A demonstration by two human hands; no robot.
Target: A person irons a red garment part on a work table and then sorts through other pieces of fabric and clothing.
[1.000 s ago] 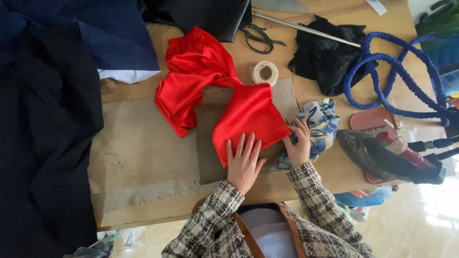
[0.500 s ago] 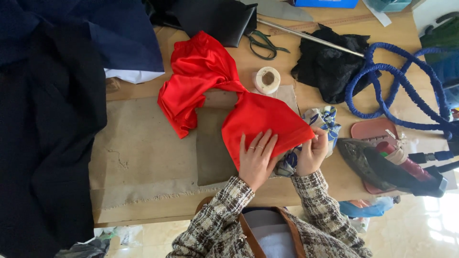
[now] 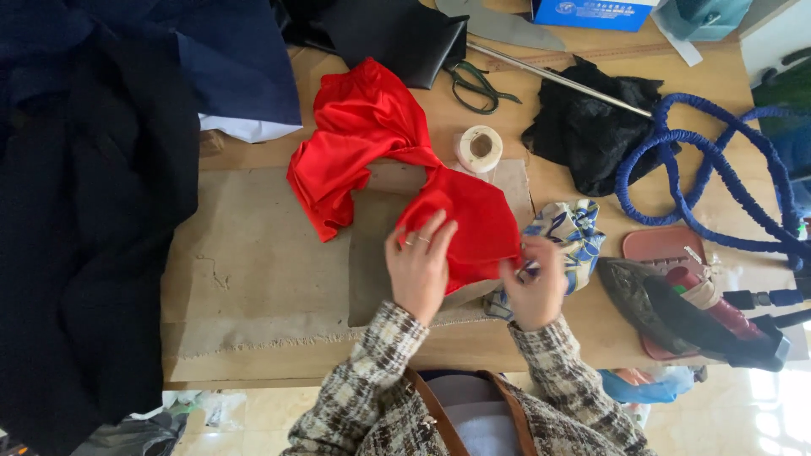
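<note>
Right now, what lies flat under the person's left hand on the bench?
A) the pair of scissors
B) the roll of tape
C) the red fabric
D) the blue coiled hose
C: the left hand is spread palm-down on the red fabric, while the scissors, the blue hose and the tape roll all lie apart from it, farther up the bench.

Wooden worktable (image 3: 253, 355) fills most of the view, light brown top. A tan padded mat (image 3: 253, 262) with a frayed front edge covers its middle. Pale glossy tiled floor (image 3: 726, 422) shows below the table's near edge, bright with glare at lower right. Light is daylight-like, strongest on the right side.
</note>
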